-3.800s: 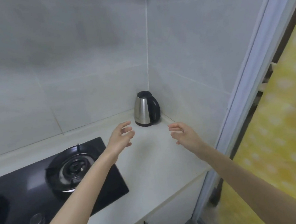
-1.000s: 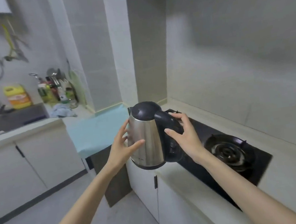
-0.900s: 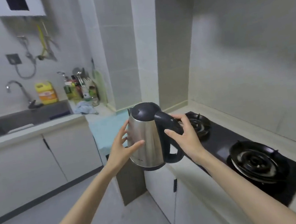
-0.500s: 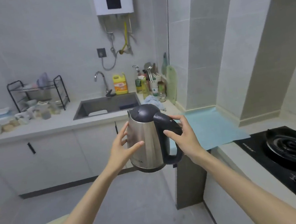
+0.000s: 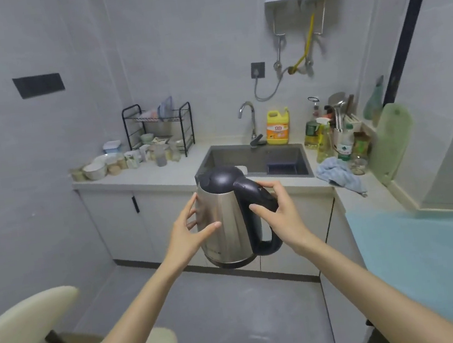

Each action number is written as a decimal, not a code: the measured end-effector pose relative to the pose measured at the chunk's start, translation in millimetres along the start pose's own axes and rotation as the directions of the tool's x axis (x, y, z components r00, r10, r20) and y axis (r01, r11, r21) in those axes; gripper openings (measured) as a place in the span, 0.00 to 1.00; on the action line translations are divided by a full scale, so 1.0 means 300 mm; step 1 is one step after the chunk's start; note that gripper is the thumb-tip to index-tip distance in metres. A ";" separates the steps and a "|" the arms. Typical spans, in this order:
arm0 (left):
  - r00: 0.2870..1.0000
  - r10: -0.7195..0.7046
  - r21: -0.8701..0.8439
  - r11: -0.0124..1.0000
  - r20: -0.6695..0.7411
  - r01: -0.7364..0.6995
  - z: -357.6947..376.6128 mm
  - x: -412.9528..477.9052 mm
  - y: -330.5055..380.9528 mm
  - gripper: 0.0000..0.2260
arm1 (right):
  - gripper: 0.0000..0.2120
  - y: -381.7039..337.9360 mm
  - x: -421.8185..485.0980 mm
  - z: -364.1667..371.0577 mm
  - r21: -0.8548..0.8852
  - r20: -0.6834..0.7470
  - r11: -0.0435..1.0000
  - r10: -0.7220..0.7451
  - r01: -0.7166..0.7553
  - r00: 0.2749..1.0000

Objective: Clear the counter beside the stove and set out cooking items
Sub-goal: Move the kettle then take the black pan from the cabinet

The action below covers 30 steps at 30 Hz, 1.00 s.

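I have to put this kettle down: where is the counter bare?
For the kettle, bare counter lies between the cups by the dish rack and the sink. The blue mat is bare too. Crowded: bottles and cloth right of the sink.

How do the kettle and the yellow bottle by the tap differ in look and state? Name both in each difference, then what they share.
The kettle is bare steel with a black lid and handle; the yellow bottle is plastic with an orange label. The kettle is held in the air by the left hand and right hand; the yellow bottle stands on the counter behind the sink. Both are upright.
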State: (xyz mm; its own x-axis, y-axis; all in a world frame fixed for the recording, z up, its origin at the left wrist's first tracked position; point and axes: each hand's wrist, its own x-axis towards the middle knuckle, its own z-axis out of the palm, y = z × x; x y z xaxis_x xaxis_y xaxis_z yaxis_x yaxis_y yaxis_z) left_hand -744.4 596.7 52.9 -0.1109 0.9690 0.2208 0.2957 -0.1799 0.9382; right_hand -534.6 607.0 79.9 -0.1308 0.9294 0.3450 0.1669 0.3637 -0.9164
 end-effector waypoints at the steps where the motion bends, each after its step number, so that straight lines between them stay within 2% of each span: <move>1: 1.000 -0.003 0.011 1.000 -0.015 0.003 -0.010 0.046 -0.013 0.38 | 0.19 0.018 0.057 0.014 0.016 0.024 1.000 -0.003 0.003 1.000; 6: 0.992 -0.044 0.036 0.998 -0.114 0.049 -0.059 0.318 -0.086 0.38 | 0.19 0.116 0.406 0.097 0.056 0.153 0.998 -0.016 0.008 0.988; 11: 0.972 -0.071 0.050 0.995 -0.223 0.084 -0.114 0.522 -0.135 0.37 | 0.18 0.187 0.677 0.202 0.103 0.241 0.994 -0.045 0.020 0.970; 16: 0.956 -0.104 0.062 0.990 -0.273 0.125 -0.196 0.706 -0.218 0.37 | 0.18 0.279 0.893 0.329 0.142 0.293 0.990 -0.039 -0.003 0.955; 30: 0.940 -0.166 0.053 0.980 -0.298 0.190 -0.562 1.362 -0.585 0.38 | 0.19 0.514 1.553 0.830 0.156 0.377 0.985 0.014 -0.078 0.926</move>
State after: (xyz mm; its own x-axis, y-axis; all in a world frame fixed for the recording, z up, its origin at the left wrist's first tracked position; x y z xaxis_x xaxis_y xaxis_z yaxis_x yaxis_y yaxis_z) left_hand -1001.6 995.7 23.4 -0.4362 0.8903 0.1308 0.3186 0.0168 0.9477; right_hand -813.2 1080.5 48.7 -0.4872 0.8424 0.2305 0.0222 0.2758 -0.9610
